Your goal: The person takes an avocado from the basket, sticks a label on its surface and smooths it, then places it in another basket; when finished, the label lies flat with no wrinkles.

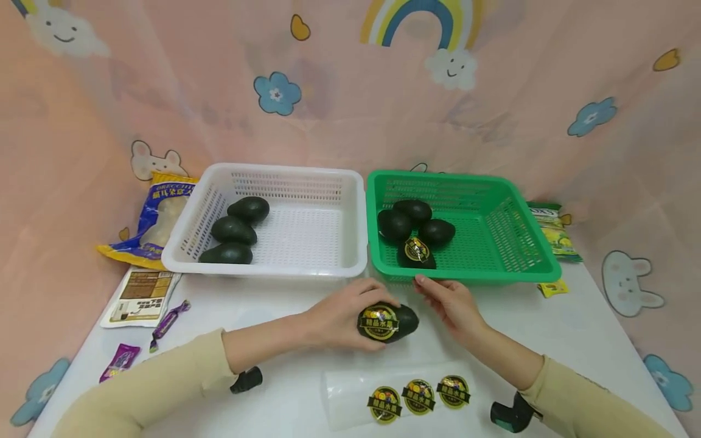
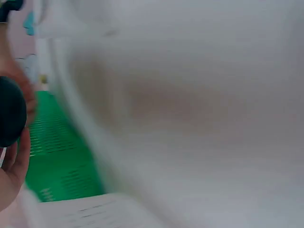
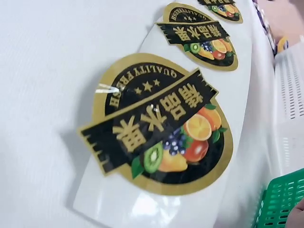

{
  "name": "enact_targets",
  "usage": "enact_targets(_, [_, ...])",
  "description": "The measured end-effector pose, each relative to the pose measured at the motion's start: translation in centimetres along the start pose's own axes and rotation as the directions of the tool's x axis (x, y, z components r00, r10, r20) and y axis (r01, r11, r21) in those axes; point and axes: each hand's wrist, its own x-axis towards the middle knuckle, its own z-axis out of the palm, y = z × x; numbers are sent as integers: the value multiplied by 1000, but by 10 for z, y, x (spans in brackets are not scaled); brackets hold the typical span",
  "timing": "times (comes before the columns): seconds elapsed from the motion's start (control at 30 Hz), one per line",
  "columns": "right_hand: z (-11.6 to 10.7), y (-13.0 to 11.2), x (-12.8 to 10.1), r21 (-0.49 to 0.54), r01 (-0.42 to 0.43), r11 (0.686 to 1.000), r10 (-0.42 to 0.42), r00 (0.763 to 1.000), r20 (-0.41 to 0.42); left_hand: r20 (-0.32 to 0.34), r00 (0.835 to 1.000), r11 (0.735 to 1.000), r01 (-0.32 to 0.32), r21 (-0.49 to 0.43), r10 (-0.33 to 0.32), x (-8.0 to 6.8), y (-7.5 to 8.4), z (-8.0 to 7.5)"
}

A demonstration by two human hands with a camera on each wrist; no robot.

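My left hand (image 1: pixel 341 316) grips a dark green avocado (image 1: pixel 406 322) above the table, in front of the baskets. A round black-and-gold fruit label (image 1: pixel 379 322) is on the avocado's side. To the right, my right hand (image 1: pixel 454 305) is beside the green basket's front rim, its fingers loosely bent with nothing visible in them. In the left wrist view the avocado (image 2: pixel 10 111) shows at the left edge. Below the hands lies a clear backing sheet (image 1: pixel 345 395) with three labels; one label (image 3: pixel 156 126) fills the middle of the right wrist view.
A white basket (image 1: pixel 306 271) holds three avocados (image 1: pixel 232 231). The green basket (image 1: pixel 482 275) holds several, one with a label (image 1: pixel 417 249). Snack packets (image 1: pixel 156 222) and purple-wrapped sweets (image 1: pixel 168 324) lie left; a green packet (image 1: pixel 555 234) lies right. A pink patterned cloth hangs behind.
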Motion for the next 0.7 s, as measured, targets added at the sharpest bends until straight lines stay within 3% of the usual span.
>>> enact_targets(0.07, [0, 1, 1, -1, 13, 1000, -13, 1000, -14, -22, 999, 1000, -24, -15, 24, 23, 9, -15])
enact_targets(0.13, [0, 2, 2, -6, 20, 1000, -20, 1000, -22, -29, 1000, 1000, -6, -11, 5, 50, 12, -29])
enact_targets(0.23, [0, 5, 5, -37, 26, 999, -27, 1000, -13, 15, 995, 993, 93, 68, -94, 84, 3, -41])
enact_targets(0.37, [1, 10, 8, -93, 24, 995, -25, 1000, -2, 130, 965, 962, 200, 183, -226, 109, -15, -42])
enact_targets(0.47, [2, 11, 8, -99, 25, 995, -27, 999, -20, 147, 957, 954, 216, 207, -249, 113, -23, -41])
enact_targets(0.57, [0, 12, 8, -104, 32, 994, -35, 999, -25, 91, 971, 963, 203, 175, -221, 106, -21, -44])
enact_targets(0.7, [-3, 9, 4, -93, 30, 995, -32, 999, -23, 5, 989, 988, 146, -51, -146, 74, -10, -45])
